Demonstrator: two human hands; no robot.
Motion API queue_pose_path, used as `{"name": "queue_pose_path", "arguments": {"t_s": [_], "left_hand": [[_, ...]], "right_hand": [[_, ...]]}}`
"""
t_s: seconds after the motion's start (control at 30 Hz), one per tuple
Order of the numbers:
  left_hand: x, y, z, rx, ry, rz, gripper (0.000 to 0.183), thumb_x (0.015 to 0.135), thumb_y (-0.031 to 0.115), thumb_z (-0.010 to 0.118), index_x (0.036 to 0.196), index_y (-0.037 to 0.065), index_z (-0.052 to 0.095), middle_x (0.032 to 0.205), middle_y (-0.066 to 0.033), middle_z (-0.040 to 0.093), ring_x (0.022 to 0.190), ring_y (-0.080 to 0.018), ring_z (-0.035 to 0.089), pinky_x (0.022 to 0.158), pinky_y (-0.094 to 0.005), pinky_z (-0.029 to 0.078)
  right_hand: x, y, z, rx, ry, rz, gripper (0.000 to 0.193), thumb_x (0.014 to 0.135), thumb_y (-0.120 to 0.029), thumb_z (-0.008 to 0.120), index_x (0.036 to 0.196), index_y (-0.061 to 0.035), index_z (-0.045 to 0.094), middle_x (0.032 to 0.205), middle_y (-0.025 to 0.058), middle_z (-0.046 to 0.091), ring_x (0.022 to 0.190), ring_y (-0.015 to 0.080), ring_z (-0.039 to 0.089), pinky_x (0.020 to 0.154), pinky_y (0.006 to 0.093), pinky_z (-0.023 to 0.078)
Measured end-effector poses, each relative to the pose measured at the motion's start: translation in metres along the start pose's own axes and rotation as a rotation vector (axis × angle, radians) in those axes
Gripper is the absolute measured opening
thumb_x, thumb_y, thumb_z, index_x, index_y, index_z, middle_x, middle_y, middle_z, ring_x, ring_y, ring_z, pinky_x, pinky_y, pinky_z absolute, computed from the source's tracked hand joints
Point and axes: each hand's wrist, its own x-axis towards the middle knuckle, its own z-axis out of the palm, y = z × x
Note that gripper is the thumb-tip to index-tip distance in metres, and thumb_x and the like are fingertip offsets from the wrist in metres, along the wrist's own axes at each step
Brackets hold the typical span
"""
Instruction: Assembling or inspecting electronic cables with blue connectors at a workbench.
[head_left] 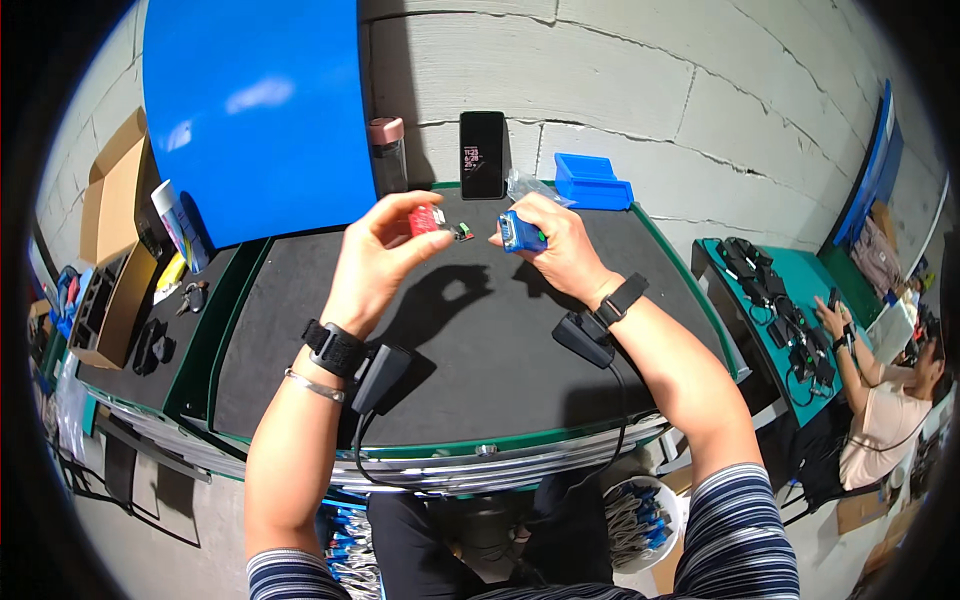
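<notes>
My left hand (372, 250) pinches a small red part (424, 219), perhaps a circuit board, with a metal-looking piece at its right end. My right hand (570, 250) is closed around a blue plug-like connector (522, 234). The connector's metal-rimmed face points left, toward the red part, with a gap between the two. In that gap, a small green and dark piece (462, 232) shows; whether it lies on the mat or joins the red part I cannot tell. Both hands are over the dark work mat (470, 370), and both wrists wear black straps with cabled black boxes.
A phone (482, 155) leans on the wall, between a pink-capped bottle (388, 155) and a blue bin (592, 182) beside a clear plastic bag. An open cardboard box and spray can stand left. Below right, a white bucket (672, 520) holds cables. Another person works at the right.
</notes>
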Motion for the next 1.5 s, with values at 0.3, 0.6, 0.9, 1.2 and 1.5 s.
{"name": "queue_pose_path", "arguments": {"t_s": [0.3,0.6,0.9,1.2,1.5], "left_hand": [[-0.004,-0.011,0.015,0.194,-0.161,0.151,0.045,0.078,0.012,0.083,0.118,0.005,0.065,0.111,-0.0040,0.069,0.105,-0.0143,0.064,0.098,-0.0319,0.049],[-0.005,-0.003,0.016,0.378,-0.123,0.171,0.043,0.074,0.014,0.084,0.114,0.006,0.069,0.111,-0.0056,0.070,0.103,-0.0174,0.066,0.095,-0.0320,0.051],[-0.005,-0.006,0.013,0.507,-0.101,0.166,0.045,0.072,0.015,0.085,0.113,0.006,0.070,0.111,-0.0079,0.070,0.100,-0.0214,0.068,0.093,-0.0333,0.052],[-0.003,-0.011,0.011,0.545,-0.128,0.116,0.047,0.069,0.017,0.087,0.112,0.005,0.071,0.104,-0.0097,0.072,0.098,-0.0217,0.068,0.089,-0.0339,0.052],[-0.002,-0.017,0.016,0.417,-0.123,0.176,0.056,0.075,0.014,0.084,0.126,0.007,0.063,0.109,-0.0065,0.070,0.097,-0.0170,0.066,0.091,-0.0327,0.052]], "right_hand": [[0.000,-0.005,0.000,-0.026,-0.131,-0.025,0.023,0.076,-0.001,0.072,0.097,-0.0048,0.066,0.089,0.0100,0.061,0.083,0.0304,0.063,0.073,0.0371,0.051],[-0.001,-0.008,-0.001,-0.199,-0.164,-0.016,0.027,0.072,0.001,0.071,0.097,-0.0084,0.065,0.089,0.0083,0.060,0.083,0.0309,0.064,0.070,0.0397,0.051],[0.000,-0.021,-0.003,-0.360,-0.168,-0.004,0.029,0.071,-0.001,0.072,0.096,-0.0120,0.062,0.090,0.0054,0.060,0.083,0.0301,0.065,0.068,0.0413,0.053],[-0.002,-0.024,0.000,-0.418,-0.268,0.009,0.030,0.071,-0.006,0.074,0.098,-0.0123,0.061,0.089,0.0067,0.057,0.080,0.0313,0.064,0.065,0.0432,0.053],[-0.002,-0.016,0.001,-0.291,-0.195,-0.018,0.025,0.076,-0.010,0.074,0.098,-0.0088,0.061,0.087,0.0085,0.058,0.077,0.0304,0.064,0.066,0.0413,0.052]]}}
